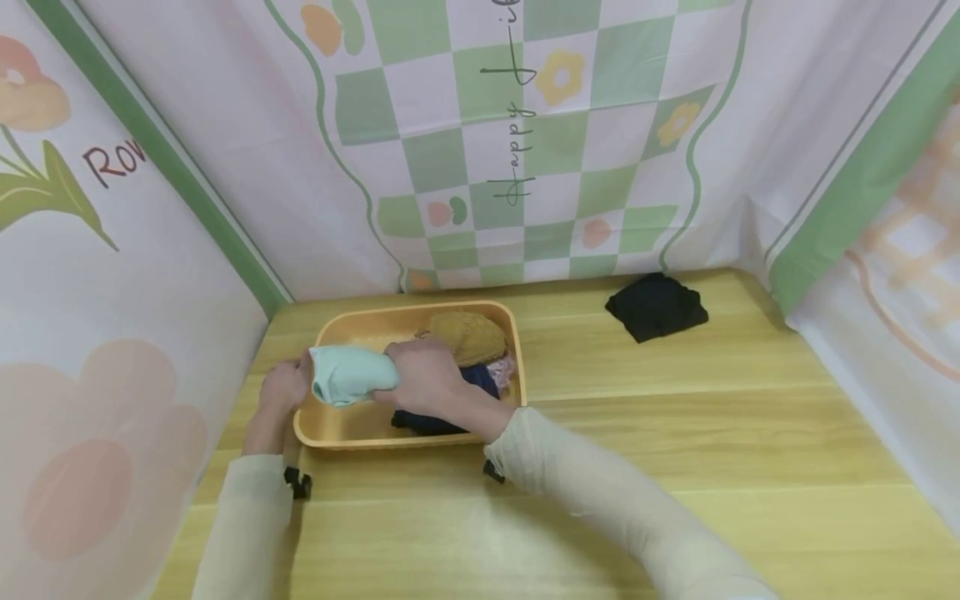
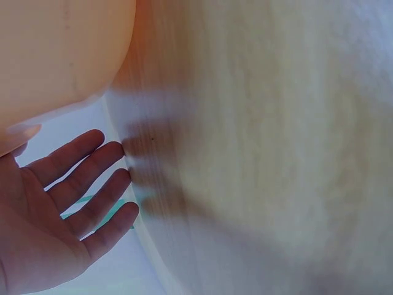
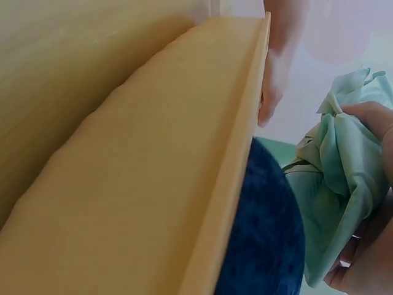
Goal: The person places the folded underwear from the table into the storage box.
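A mint cloth (image 1: 348,375) is held above the left half of an orange bin (image 1: 352,425), gripped by the right hand (image 1: 427,379), which is reached across from the bin's right front corner. The cloth is bunched between thumb and fingers, probably so that its loose folds are kept together and clear of the bin's rim. The bin's left end is attended by the left hand (image 1: 285,385), perhaps placed there so that the bin is kept from sliding.

Inside the bin, a navy cloth (image 1: 431,423), a mustard cloth (image 1: 471,337) and a pink cloth (image 1: 501,369) are crowded toward the right end, so bare floor is left at the other. A black cloth (image 1: 657,307) is seen on the worktop (image 1: 675,417), well apart from the bin, beyond its right end.

By the left wrist view, what is unclear from the head is revealed: four left fingers (image 2: 92,169) are spread wide and straight beside the bin, with nothing held in them; whether the bin is pressed by the thumb cannot be told. In the right wrist view, the navy cloth is shown bulging above the bin's rim.
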The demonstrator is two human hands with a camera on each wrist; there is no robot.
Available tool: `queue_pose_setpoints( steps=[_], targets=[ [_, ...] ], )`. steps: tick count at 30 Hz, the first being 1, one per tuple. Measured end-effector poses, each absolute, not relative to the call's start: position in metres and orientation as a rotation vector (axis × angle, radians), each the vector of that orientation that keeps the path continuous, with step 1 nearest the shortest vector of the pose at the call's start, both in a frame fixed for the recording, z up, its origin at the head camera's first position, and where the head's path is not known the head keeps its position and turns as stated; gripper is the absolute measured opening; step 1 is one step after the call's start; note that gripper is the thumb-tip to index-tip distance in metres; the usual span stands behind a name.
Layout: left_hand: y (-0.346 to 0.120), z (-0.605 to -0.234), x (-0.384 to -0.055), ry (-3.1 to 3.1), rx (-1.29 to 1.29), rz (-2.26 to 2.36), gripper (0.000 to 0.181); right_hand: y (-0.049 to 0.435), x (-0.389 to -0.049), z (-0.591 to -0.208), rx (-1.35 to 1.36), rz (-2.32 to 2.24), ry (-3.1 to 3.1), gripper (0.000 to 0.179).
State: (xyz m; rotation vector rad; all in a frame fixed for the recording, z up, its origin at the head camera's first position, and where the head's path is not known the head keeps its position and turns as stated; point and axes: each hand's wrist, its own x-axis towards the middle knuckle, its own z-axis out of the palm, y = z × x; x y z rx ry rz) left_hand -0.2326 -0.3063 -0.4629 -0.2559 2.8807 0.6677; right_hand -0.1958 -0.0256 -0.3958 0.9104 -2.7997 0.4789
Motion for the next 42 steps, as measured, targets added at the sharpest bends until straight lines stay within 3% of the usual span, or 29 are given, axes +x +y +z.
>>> queue_pose_setpoints(
  steps=[22,29,32,42],
  targets=[
    [-0.309,-0.463,-0.232,2.88,-0.261,0.722,0.083,-0.06,-0.186,-0.413,0.878,0.282,-2.885,0.041],
    [-0.308,-0.464,-0.235,2.851,-0.268,0.714,0.087,-0.064,-0.184,-0.416,0.84,0.007,-2.975,0.082],
    [-0.307,-0.464,-0.235,2.853,-0.274,0.716,0.086,-0.065,-0.185,-0.416,0.855,-0.037,-3.001,0.089],
    [-0.307,-0.464,-0.236,2.849,-0.28,0.718,0.088,-0.054,-0.185,-0.408,0.91,0.105,-2.991,0.075]
  ],
)
